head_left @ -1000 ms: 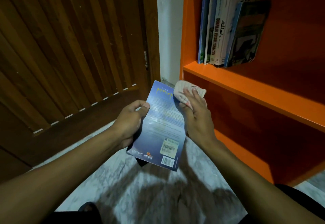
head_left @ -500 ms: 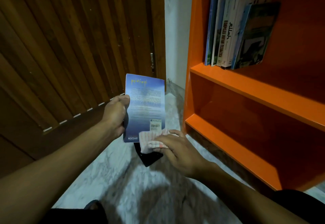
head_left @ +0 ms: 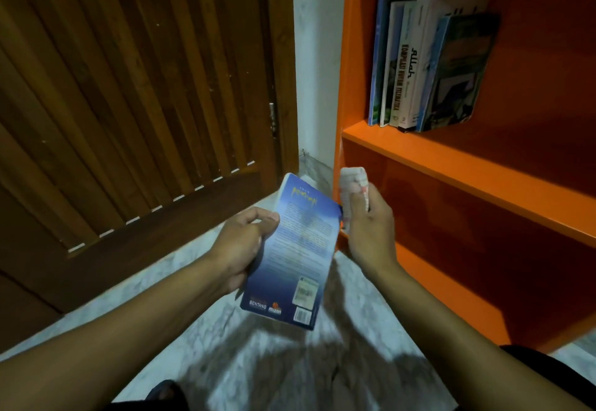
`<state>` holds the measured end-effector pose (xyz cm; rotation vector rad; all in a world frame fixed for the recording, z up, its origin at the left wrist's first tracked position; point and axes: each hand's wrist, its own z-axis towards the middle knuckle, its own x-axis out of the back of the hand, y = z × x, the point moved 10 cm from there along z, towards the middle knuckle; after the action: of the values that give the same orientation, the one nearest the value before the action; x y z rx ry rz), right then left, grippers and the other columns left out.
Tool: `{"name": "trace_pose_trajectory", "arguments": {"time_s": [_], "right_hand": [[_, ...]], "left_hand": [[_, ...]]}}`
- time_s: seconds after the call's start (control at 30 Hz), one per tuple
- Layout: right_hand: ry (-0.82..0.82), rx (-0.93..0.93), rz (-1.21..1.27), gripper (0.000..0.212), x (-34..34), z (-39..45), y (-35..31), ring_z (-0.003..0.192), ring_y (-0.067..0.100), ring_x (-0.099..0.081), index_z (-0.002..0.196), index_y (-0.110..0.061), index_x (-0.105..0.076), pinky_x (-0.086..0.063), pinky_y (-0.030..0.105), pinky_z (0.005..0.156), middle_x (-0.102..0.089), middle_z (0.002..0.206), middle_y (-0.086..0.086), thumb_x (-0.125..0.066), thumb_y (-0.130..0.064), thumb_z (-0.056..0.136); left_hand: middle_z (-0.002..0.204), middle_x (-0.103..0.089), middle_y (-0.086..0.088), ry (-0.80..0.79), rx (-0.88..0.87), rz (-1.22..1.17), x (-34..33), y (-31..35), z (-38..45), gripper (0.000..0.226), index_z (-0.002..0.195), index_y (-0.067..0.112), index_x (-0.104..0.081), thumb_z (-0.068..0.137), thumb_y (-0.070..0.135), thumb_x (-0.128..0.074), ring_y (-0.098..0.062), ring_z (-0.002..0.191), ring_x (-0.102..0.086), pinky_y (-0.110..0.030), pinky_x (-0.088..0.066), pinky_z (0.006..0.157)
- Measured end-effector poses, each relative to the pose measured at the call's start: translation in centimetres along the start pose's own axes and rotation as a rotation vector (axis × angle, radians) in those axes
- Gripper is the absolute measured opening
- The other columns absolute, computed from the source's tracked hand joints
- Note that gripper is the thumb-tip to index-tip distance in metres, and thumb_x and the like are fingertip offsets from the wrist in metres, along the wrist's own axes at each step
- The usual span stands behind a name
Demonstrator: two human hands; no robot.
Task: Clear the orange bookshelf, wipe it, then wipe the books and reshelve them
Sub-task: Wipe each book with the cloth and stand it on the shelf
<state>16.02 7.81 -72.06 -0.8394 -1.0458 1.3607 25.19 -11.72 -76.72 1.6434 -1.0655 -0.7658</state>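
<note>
My left hand grips a blue paperback book by its left edge, back cover facing me, tilted over the floor. My right hand is closed around a pale checked cloth, held at the book's upper right corner. The orange bookshelf stands to the right. Several books stand upright at the left end of its upper shelf, the outermost one leaning. The compartment below them shows nothing inside.
A dark slatted wooden door fills the left side. A strip of white wall runs between door and shelf. The floor is pale marble; my legs show at the bottom edge.
My right hand has carried the cloth from the book's bottom edge up to its top right corner. The book has tilted and swung right, closer to the shelf.
</note>
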Motion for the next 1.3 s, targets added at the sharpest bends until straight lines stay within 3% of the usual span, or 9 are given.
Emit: {"name": "trace_pose_trajectory", "arguments": {"time_s": [0.17,0.37,0.57,0.67,0.77,0.9,1.03,1.13,1.3], "right_hand": [[-0.281,0.107,-0.236,0.042,-5.0,-2.3,0.0,0.148,0.001,-0.017,0.143,-0.041,-0.039,-0.011,0.036,0.123,-0.028,0.151,-0.025,-0.033,-0.048,0.102],[-0.492,0.127,-0.251,0.044,-7.7,-5.0,0.8,0.141,-0.015,-0.009,0.146,-0.038,-0.041,-0.007,0.027,0.123,-0.02,0.152,-0.027,-0.035,-0.042,0.102],[-0.697,0.35,-0.238,0.038,-10.0,-8.6,-0.2,0.146,-0.007,-0.018,0.141,-0.026,-0.053,-0.003,0.02,0.122,-0.04,0.152,-0.016,-0.042,-0.029,0.105],[-0.769,0.41,-0.254,0.039,-10.6,-9.9,0.0,0.142,-0.006,-0.029,0.135,-0.025,-0.06,-0.012,0.028,0.123,-0.051,0.147,-0.009,-0.039,-0.035,0.104],[-0.858,0.428,-0.269,0.039,-11.0,-11.3,0.3,0.129,-0.022,-0.031,0.128,-0.023,-0.065,-0.016,0.012,0.115,-0.06,0.138,-0.008,-0.038,-0.033,0.102],[-0.868,0.063,-0.257,0.027,-10.6,-10.6,4.1,0.09,-0.002,-0.064,0.095,-0.022,-0.066,-0.052,0.029,0.084,-0.072,0.096,-0.008,-0.045,-0.037,0.102],[-0.662,-0.401,-0.143,0.034,-8.2,-8.8,9.0,0.067,0.0,-0.062,0.083,-0.023,-0.059,-0.044,0.023,0.057,-0.063,0.075,-0.005,-0.038,-0.037,0.106],[-0.448,-0.759,0.24,0.04,-7.1,-7.9,10.8,0.093,0.03,-0.073,0.11,-0.008,-0.064,-0.055,0.035,0.068,-0.074,0.1,0.017,-0.036,-0.037,0.107],[-0.501,-0.826,0.679,0.043,-8.2,-7.0,7.3,0.114,0.034,-0.066,0.127,-0.012,-0.064,-0.05,0.051,0.1,-0.069,0.123,0.015,-0.043,-0.04,0.104]], "left_hand": [[0.076,-0.071,-0.015,-0.061,0.05,-0.085,-3.4,-0.7,-0.6,0.013,0.087,0.01,-0.061,0.099,0.014,-0.059,-0.023,0.06,-0.068,-0.028,-0.053,0.059],[0.064,-0.071,-0.009,0.086,0.094,-0.346,-1.3,-0.3,0.6,0.011,0.091,0.01,-0.059,0.101,0.013,-0.055,-0.017,0.048,-0.069,-0.027,-0.054,0.044],[0.117,-0.072,-0.017,0.236,0.109,-0.468,3.4,-0.6,3.0,0.035,0.127,0.01,-0.061,0.1,0.031,-0.057,-0.037,0.1,-0.072,-0.052,-0.058,0.084],[0.107,-0.075,-0.013,0.298,0.062,-0.478,5.4,0.2,3.3,0.025,0.117,0.013,-0.065,0.101,0.03,-0.054,-0.032,0.086,-0.076,-0.049,-0.061,0.073],[0.108,-0.076,-0.009,0.358,-0.014,-0.445,7.6,1.1,3.6,0.025,0.121,0.014,-0.062,0.1,0.026,-0.057,-0.029,0.085,-0.076,-0.045,-0.062,0.068],[0.116,-0.074,-0.01,0.359,-0.054,-0.417,9.5,1.5,4.1,0.031,0.125,0.012,-0.062,0.096,0.02,-0.058,-0.032,0.096,-0.074,-0.051,-0.061,0.074],[0.107,-0.076,-0.008,0.296,-0.066,-0.356,8.6,2.4,3.1,0.024,0.117,0.011,-0.066,0.099,0.02,-0.054,-0.027,0.087,-0.075,-0.042,-0.06,0.066],[0.089,-0.076,-0.004,0.204,-0.059,-0.301,7.3,2.2,2.9,0.022,0.102,0.014,-0.068,0.103,0.026,-0.049,-0.019,0.068,-0.073,-0.032,-0.058,0.059],[0.12,-0.071,-0.017,0.132,-0.012,-0.256,5.6,0.9,3.0,0.035,0.128,0.01,-0.061,0.1,0.03,-0.056,-0.036,0.102,-0.07,-0.044,-0.058,0.072]]}}
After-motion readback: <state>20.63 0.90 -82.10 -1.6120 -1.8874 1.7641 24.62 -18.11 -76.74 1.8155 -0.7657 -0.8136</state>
